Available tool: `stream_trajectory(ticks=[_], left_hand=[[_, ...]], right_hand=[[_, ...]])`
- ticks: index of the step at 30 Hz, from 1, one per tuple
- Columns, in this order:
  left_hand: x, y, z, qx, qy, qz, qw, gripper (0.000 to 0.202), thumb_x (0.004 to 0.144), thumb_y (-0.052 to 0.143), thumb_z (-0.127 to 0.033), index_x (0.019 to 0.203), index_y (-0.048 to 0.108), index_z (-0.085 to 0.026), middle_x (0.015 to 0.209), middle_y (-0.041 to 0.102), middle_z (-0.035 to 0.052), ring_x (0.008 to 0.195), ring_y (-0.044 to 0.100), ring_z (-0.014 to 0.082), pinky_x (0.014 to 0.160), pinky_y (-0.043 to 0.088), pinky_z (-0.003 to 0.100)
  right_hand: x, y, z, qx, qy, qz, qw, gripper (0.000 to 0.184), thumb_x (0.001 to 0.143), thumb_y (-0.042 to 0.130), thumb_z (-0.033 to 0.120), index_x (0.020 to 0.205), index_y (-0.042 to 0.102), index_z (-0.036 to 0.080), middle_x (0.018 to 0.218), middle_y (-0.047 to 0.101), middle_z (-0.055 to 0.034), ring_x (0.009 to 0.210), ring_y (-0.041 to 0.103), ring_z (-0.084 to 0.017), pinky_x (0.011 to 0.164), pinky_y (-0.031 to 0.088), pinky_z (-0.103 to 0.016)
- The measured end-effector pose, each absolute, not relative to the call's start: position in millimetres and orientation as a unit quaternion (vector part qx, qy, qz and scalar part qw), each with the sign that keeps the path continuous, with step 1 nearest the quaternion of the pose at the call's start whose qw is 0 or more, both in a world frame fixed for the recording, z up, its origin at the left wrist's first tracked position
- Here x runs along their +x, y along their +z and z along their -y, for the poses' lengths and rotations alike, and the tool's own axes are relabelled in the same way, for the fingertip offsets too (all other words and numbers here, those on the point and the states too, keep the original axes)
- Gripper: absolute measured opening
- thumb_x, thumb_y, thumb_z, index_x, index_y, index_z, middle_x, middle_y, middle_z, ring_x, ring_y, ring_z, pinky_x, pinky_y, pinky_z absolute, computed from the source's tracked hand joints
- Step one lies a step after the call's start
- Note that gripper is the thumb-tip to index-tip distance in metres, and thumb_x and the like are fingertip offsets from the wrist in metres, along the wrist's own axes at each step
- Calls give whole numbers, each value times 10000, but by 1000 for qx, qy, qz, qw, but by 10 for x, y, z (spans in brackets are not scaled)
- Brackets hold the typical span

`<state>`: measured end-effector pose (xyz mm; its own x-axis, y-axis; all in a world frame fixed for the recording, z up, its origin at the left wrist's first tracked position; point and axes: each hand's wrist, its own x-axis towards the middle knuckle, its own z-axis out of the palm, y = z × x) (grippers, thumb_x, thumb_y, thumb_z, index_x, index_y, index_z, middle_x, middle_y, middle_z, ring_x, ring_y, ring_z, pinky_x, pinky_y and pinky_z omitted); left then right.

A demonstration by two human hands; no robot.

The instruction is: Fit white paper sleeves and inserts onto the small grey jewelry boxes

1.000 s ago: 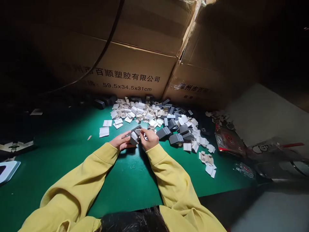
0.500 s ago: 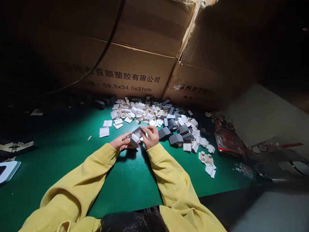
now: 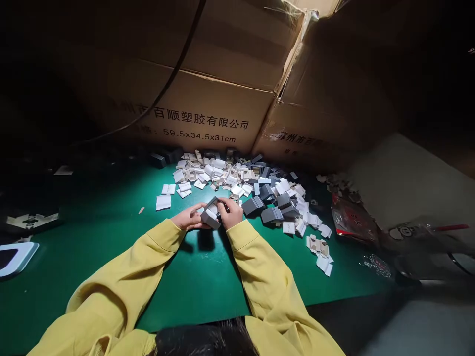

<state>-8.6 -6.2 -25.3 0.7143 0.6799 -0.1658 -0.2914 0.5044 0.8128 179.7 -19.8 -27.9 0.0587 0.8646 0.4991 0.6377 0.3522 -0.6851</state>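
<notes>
Right fingers (image 3: 224, 203) had moved in farther over the open box (image 3: 209, 220) since the earlier frame; they were bent together at its rim, tips hidden, so I could not tell what they pinched. Left fingers (image 3: 198, 226) gripped its other side, partly hidden behind it. It hung above the worktop (image 3: 200, 291), near heaped white pieces (image 3: 163, 201) and grey boxes (image 3: 272, 214). Behind, cartons (image 3: 200, 101) faded into darkness, cut off at the top.
</notes>
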Motion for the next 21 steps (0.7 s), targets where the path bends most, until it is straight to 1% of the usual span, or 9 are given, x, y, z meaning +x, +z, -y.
stream_trajectory(ticks=[3, 7, 9, 10, 11, 13, 15, 18, 21], left_hand=[[-43, -275, 51, 387, 301, -251, 835, 551, 672, 804, -527, 1028, 583, -169, 900, 745, 130, 896, 728, 289, 800, 568, 407], [19, -261, 53, 377, 330, -273, 822, 557, 613, 880, -377, 1039, 596, -156, 855, 746, 89, 805, 732, 257, 752, 579, 368], [15, -221, 55, 364, 328, -288, 823, 495, 659, 858, -339, 1038, 599, -151, 827, 747, 95, 795, 733, 267, 731, 582, 382], [4, -195, 53, 355, 332, -294, 823, 447, 705, 827, -332, 1042, 600, -145, 817, 747, 103, 801, 733, 273, 734, 583, 395], [-11, -169, 47, 346, 342, -298, 821, 402, 748, 794, -324, 1050, 601, -142, 809, 748, 109, 808, 734, 277, 742, 582, 408], [-45, -121, 29, 327, 371, -298, 816, 341, 803, 742, -304, 1068, 603, -139, 805, 751, 116, 823, 735, 281, 766, 577, 424], [-74, -87, 9, 309, 396, -289, 815, 313, 821, 721, -297, 1072, 614, -142, 824, 755, 122, 842, 735, 284, 787, 569, 429], [-98, -59, 0, 302, 402, -275, 819, 289, 837, 699, -315, 1054, 649, -131, 851, 756, 139, 874, 730, 287, 828, 550, 433], [-100, -44, 22, 315, 382, -271, 826, 296, 836, 695, -316, 1042, 675, -105, 820, 755, 140, 860, 728, 278, 859, 534, 423]], right_hand=[[1771, -305, 193, -521, 118, 708, 462, 290, 920, 487, 328, 990, 744, 213, 885, 735, -60, 810, 663, -174, 769, 538, -284], [1788, -192, 188, -462, 201, 744, 439, 309, 898, 550, 397, 1066, 745, 227, 922, 737, -62, 762, 651, -166, 715, 539, -283], [1843, -81, 112, -440, 264, 738, 438, 339, 895, 550, 458, 1063, 749, 240, 965, 746, -61, 806, 662, -177, 674, 536, -279], [1874, -25, 39, -443, 280, 726, 445, 363, 903, 526, 489, 1037, 756, 242, 982, 750, -62, 865, 667, -189, 700, 539, -289], [1903, 24, -58, -459, 286, 708, 454, 390, 908, 504, 512, 1016, 760, 238, 974, 753, -63, 876, 668, -195, 737, 540, -306], [1932, 91, -311, -522, 279, 655, 469, 413, 900, 495, 531, 1007, 753, 226, 962, 753, -64, 797, 662, -189, 770, 540, -339], [1900, 111, -596, -590, 251, 610, 466, 370, 870, 541, 501, 969, 745, 209, 935, 747, -72, 760, 652, -194, 798, 532, -370], [1739, 83, -949, -660, 237, 575, 420, 299, 824, 601, 463, 804, 714, 188, 833, 723, -84, 787, 645, -217, 821, 517, -398], [1528, 50, -1120, -706, 224, 561, 371, 257, 722, 711, 438, 748, 667, 186, 810, 694, -83, 800, 633, -228, 821, 513, -407]])
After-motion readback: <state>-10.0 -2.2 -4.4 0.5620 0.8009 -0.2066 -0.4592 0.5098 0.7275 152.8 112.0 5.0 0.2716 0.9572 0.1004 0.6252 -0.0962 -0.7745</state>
